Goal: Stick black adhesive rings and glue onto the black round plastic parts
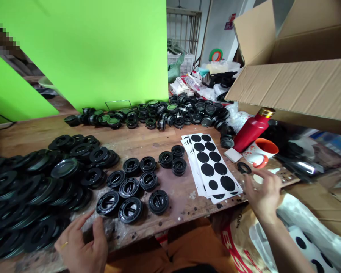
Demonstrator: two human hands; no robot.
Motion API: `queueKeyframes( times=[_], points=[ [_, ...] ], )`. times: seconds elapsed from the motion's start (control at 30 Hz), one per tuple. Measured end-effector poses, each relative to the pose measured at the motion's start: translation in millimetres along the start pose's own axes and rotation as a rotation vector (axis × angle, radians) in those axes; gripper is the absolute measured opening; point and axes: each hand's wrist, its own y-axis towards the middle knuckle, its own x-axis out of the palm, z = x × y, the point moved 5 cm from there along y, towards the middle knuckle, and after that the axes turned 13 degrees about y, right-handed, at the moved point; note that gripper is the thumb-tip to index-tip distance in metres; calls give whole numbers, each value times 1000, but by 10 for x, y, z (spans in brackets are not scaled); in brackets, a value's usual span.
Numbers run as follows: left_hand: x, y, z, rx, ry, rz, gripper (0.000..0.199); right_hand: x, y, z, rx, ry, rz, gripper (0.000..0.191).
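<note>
- left: a pile of black ring parts (38,189) is lying several layers deep on the tabletop (182,201), parts leaning on one another; presumably stacking is saving room.
- near left: left hand (83,242) is hovering between this pile and the black discs, palm turning down. thumb and fingers are spreading well apart; the grip is holding nothing visible.
- middle: black discs (129,188) are lying flat in a single layer, many touching, three grouping at the far right of the cluster. likely reason: each face is staying uncovered.
- far middle: a heap of similar parts (193,108) is stretching in front of the green board (108,49), probably leaving the near space free.
- right of middle: sticker sheets (211,163), white with black circles, are overlapping in a loose fan, circles facing up, seemingly for easy picking.
- right: a red bottle (251,131) and a mug (251,154) are standing beyond the sheets, perhaps out of the hands' way. a black ring (246,171) is lying on the near side of the mug.
- near right: right hand (263,193) is reaching just beside this ring, fingers bending; cannot tell how wide its grip is opening or whether it is holding anything.
</note>
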Motion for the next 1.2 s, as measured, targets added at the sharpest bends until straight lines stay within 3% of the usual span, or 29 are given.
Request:
queueKeyframes(
  times=[0.07, 0.13, 0.23, 0.43, 0.73, 1.03, 1.13, 1.2],
  points=[
    [-5, 2, -3, 2, 8, 1, 28, 262, 198, -122, -74, -22, -214, 29],
    [-22, 10, -3, 1, 8, 4, 29, 527, 404, -109, -35, -202, -412, 33],
    [-43, 21, -3, -3, -4, 6, 30, 790, 624, -17, 52, -404, -569, 40],
    [-34, 13, -15, 7, -13, 61, 33, 892, 649, 25, 102, -483, -642, 22],
    [3, -28, -39, 23, -16, 42, 31, 819, 617, -9, 103, -498, -622, 33],
    [11, -27, -39, 46, -14, 54, 25, 847, 679, -125, 123, -514, -618, 15],
    [6, -30, -46, 54, -4, 53, 25, 717, 697, -216, 100, -509, -583, 17],
    [-3, -29, -44, 56, -8, 52, 25, 466, 716, -232, 67, -501, -503, 19]
  ],
)
